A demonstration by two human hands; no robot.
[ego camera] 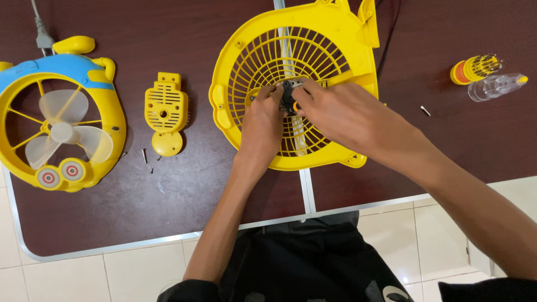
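Gripping a small dark motor block (pixel 290 94) at the hub of a yellow fan grille (pixel 251 61), both hands meet over its centre.

Left hand (pixel 262 124) pinches the block's left side with curled fingers; right hand (pixel 335 109) closes on its right side. Left of the grille lie a yellow vented cover (pixel 165 112), loose screws (pixel 146 157), then a blue-and-yellow fan body (pixel 100 84) with pale blades. Right of the grille sit a yellow-orange bit holder (pixel 474 68), a clear screwdriver handle (pixel 495 86) and a stray bit (pixel 425 111) on the dark brown table (pixel 168 196).

Both hands hide most of the dark motor part (pixel 289 92); the yellow grille (pixel 341 33) is cut off above.
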